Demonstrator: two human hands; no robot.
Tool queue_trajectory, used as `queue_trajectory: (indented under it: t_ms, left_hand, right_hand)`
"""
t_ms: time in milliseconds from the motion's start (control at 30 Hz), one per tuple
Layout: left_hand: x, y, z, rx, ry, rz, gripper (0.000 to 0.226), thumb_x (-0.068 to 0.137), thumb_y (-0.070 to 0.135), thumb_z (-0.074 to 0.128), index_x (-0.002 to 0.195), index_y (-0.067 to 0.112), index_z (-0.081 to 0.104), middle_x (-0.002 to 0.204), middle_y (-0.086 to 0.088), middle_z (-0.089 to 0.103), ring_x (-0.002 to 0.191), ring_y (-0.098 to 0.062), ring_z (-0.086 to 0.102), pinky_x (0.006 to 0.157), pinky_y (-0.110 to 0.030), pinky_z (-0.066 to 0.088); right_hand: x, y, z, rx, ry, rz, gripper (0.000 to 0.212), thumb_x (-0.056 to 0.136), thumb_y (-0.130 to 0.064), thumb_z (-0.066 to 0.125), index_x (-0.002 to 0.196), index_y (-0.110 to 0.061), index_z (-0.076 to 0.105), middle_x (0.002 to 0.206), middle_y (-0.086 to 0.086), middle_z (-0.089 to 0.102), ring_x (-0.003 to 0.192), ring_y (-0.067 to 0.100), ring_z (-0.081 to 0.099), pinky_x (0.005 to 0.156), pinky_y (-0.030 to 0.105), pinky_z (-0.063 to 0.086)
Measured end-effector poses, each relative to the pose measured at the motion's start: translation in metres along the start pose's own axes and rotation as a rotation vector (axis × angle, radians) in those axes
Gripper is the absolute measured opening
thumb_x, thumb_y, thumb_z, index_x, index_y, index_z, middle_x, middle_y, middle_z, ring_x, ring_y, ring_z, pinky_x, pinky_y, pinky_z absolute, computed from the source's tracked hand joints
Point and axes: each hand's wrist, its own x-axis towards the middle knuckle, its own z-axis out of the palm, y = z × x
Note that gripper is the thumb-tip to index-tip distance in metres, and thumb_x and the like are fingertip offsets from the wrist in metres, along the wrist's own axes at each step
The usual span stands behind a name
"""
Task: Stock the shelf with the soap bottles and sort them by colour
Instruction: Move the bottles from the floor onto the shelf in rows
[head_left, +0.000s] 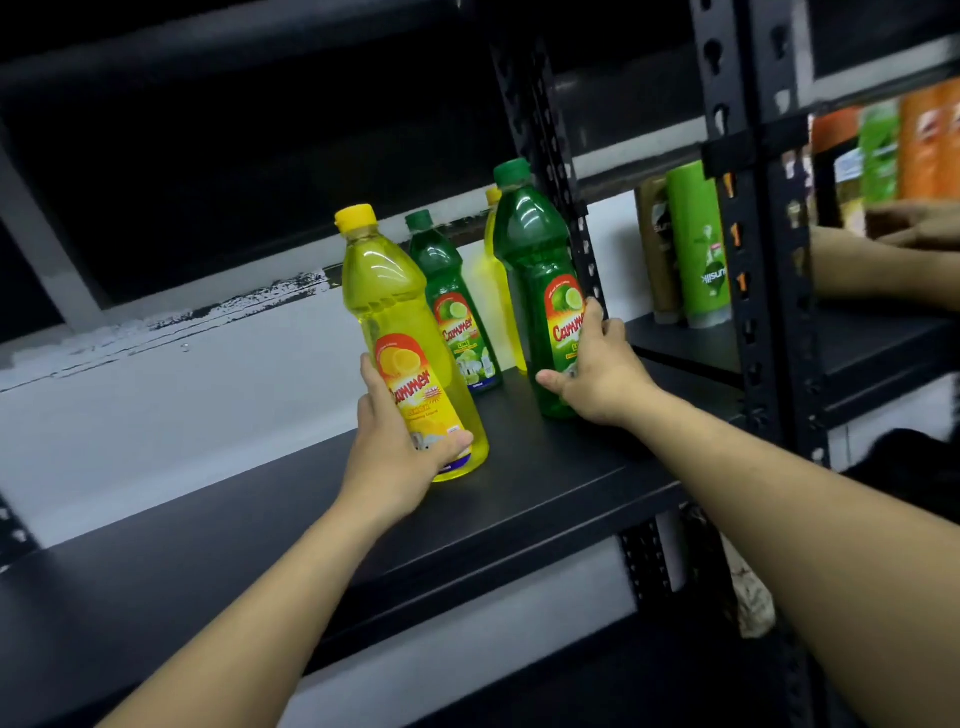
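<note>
My left hand grips the lower part of a yellow soap bottle, which stands slightly tilted on the black shelf board. My right hand grips the base of a tall green soap bottle near the shelf's right post. Behind them stand a second green bottle and a second yellow bottle, the latter mostly hidden by the tall green one.
A black perforated post rises just right of the green bottle. The neighbouring rack holds a green shampoo bottle, a brown bottle and orange packs. Another person's hand reaches into that rack. A white wall shows behind.
</note>
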Motion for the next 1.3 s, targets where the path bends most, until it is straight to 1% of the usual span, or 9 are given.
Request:
queue_trajectory:
  t_ms: [133, 267, 567, 767, 967, 1033, 1167, 1233, 1300]
  left_hand:
    - [0.008, 0.009, 0.017, 0.007, 0.023, -0.006, 0.130, 0.075, 0.045, 0.084, 0.155, 0.029, -0.017, 0.146, -0.006, 0.033, 0.130, -0.025, 0.044, 0.099, -0.034, 0.041]
    - [0.025, 0.016, 0.036, 0.021, 0.028, -0.009, 0.129, 0.078, 0.043, 0.082, 0.155, 0.024, -0.020, 0.147, -0.011, 0.030, 0.131, -0.029, 0.043, 0.098, -0.031, 0.037]
    - [0.065, 0.016, 0.070, 0.065, 0.035, -0.039, 0.133, 0.078, 0.045, 0.082, 0.154, 0.023, -0.024, 0.144, -0.013, 0.033, 0.127, -0.033, 0.047, 0.099, -0.041, 0.043]
    - [0.085, 0.010, 0.079, 0.063, 0.011, -0.055, 0.135, 0.077, 0.041, 0.084, 0.153, 0.022, -0.027, 0.146, -0.013, 0.033, 0.128, -0.033, 0.047, 0.100, -0.042, 0.041]
    - [0.099, 0.005, 0.089, 0.092, 0.021, -0.051, 0.139, 0.074, 0.045, 0.085, 0.153, 0.022, -0.028, 0.145, -0.014, 0.035, 0.128, -0.034, 0.047, 0.101, -0.044, 0.042]
    - [0.099, 0.004, 0.094, 0.106, 0.041, -0.045, 0.139, 0.074, 0.049, 0.084, 0.153, 0.023, -0.027, 0.144, -0.014, 0.036, 0.128, -0.033, 0.048, 0.098, -0.044, 0.043]
    - [0.094, -0.002, 0.100, 0.089, 0.089, -0.012, 0.136, 0.075, 0.052, 0.082, 0.153, 0.024, -0.026, 0.145, -0.011, 0.036, 0.129, -0.030, 0.047, 0.099, -0.045, 0.045]
    - [0.094, -0.005, 0.100, 0.066, 0.080, 0.000, 0.137, 0.074, 0.049, 0.083, 0.153, 0.026, -0.026, 0.145, -0.010, 0.036, 0.130, -0.029, 0.046, 0.101, -0.046, 0.046]
    - [0.094, -0.007, 0.099, 0.035, 0.077, 0.017, 0.138, 0.073, 0.041, 0.086, 0.153, 0.026, -0.025, 0.148, -0.009, 0.031, 0.134, -0.028, 0.042, 0.106, -0.045, 0.042]
  right_hand:
    - [0.012, 0.002, 0.012, 0.024, 0.037, 0.020, 0.106, 0.091, -0.038, 0.068, 0.157, -0.015, -0.012, 0.157, 0.017, 0.015, 0.142, 0.037, 0.028, 0.114, 0.047, 0.032]
    - [0.028, 0.002, 0.021, 0.021, 0.037, 0.047, 0.108, 0.091, -0.036, 0.069, 0.156, -0.013, -0.013, 0.159, 0.017, 0.015, 0.143, 0.037, 0.027, 0.113, 0.048, 0.033]
    - [0.060, 0.010, 0.031, -0.010, 0.023, 0.055, 0.109, 0.090, -0.033, 0.071, 0.156, -0.011, -0.013, 0.155, 0.018, 0.021, 0.139, 0.038, 0.032, 0.111, 0.050, 0.036]
    - [0.075, 0.008, 0.040, -0.051, 0.029, 0.104, 0.111, 0.089, -0.031, 0.072, 0.155, -0.010, -0.014, 0.157, 0.018, 0.019, 0.139, 0.039, 0.034, 0.108, 0.050, 0.038]
    - [0.087, 0.004, 0.046, -0.105, 0.029, 0.165, 0.115, 0.088, -0.031, 0.073, 0.154, -0.008, -0.017, 0.156, 0.016, 0.018, 0.136, 0.040, 0.038, 0.103, 0.050, 0.040]
    - [0.088, 0.008, 0.048, -0.112, 0.047, 0.142, 0.116, 0.087, -0.031, 0.075, 0.154, -0.009, -0.017, 0.155, 0.017, 0.020, 0.135, 0.040, 0.039, 0.102, 0.049, 0.041]
    - [0.084, 0.022, 0.048, -0.097, 0.070, 0.025, 0.117, 0.083, -0.036, 0.078, 0.156, -0.013, -0.011, 0.151, 0.018, 0.028, 0.133, 0.038, 0.042, 0.103, 0.048, 0.042]
    - [0.082, 0.027, 0.044, -0.081, 0.076, -0.008, 0.118, 0.080, -0.040, 0.080, 0.157, -0.016, -0.007, 0.149, 0.017, 0.033, 0.132, 0.036, 0.044, 0.103, 0.046, 0.043]
    - [0.081, 0.028, 0.042, -0.075, 0.067, -0.017, 0.122, 0.078, -0.039, 0.082, 0.157, -0.017, -0.009, 0.147, 0.017, 0.034, 0.131, 0.035, 0.044, 0.103, 0.045, 0.043]
